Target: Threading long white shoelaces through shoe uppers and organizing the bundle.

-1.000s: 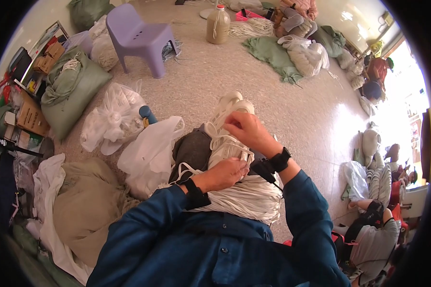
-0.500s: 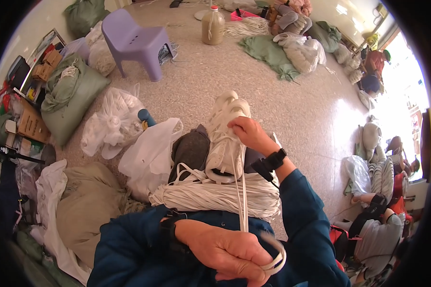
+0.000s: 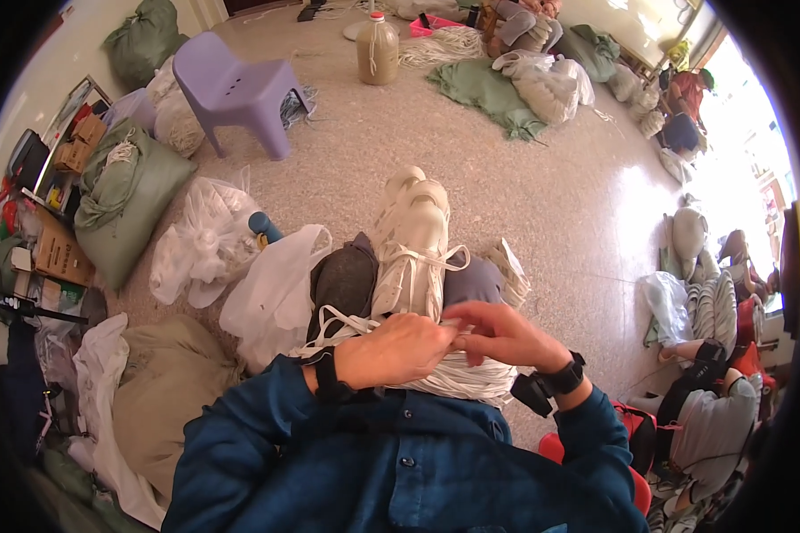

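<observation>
A long pale form with rounded far ends [image 3: 422,200] lies between my knees, laced with flat white strands [image 3: 409,266]. One strand stands out as a loose loop [image 3: 454,258] on its right side. At the form's near end my two hands meet. My left hand [image 3: 398,349] is closed in a fist, knuckles up; the strand in its grip is hidden. Fingertips of my right hand [image 3: 505,336] bend together against the left one, and what they pinch is covered. Under both hands a thick bundle of white strands [image 3: 471,377] rests across my lap.
White plastic bags [image 3: 271,280] and a blue-capped bottle [image 3: 264,226] stand left of my knees. A purple chair [image 3: 240,84], a big jug [image 3: 378,51] and green sacks [image 3: 129,182] are farther off. Other people sit at the right, one in grey [image 3: 716,417].
My left hand has moved up from near my belly to the form's near end. My right hand has come down from the form's upper part to meet it. The view has shifted slightly.
</observation>
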`<state>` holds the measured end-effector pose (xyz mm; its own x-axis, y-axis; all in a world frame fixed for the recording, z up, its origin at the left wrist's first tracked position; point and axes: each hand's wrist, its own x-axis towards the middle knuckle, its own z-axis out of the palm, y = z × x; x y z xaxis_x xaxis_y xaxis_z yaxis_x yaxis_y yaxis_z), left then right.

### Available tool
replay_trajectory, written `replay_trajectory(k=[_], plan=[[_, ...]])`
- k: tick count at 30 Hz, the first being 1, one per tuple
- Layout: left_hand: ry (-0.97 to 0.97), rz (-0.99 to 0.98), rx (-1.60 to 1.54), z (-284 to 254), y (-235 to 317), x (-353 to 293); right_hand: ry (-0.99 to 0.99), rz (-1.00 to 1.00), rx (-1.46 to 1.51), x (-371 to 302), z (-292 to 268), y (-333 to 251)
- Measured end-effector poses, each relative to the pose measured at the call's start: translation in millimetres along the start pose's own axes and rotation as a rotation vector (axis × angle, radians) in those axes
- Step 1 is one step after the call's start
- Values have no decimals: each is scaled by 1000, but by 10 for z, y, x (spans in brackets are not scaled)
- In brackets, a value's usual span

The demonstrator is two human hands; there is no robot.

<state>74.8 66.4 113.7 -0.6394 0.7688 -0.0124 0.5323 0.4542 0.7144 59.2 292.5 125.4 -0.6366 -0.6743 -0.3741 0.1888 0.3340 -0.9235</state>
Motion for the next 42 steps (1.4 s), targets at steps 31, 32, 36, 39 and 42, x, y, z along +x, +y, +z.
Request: replay_trajectory(k=[31,32,36,39,42], plan=[[-551,33,-1330,-56,256,-230,420,-604,-631,1284,-335,320],[-647,119,-1314,3,300,-222,421,-603,-634,1291,-344,321],[-649,129,-1253,-66,337,-196,396,-536,-484,1257,-382,319],[-413,55,-927,-96,253,-195,433,-421,-220,1096,-454,327],[-76,62,-516,-1,120,-214,327,-262,-4,633,-459,84]])
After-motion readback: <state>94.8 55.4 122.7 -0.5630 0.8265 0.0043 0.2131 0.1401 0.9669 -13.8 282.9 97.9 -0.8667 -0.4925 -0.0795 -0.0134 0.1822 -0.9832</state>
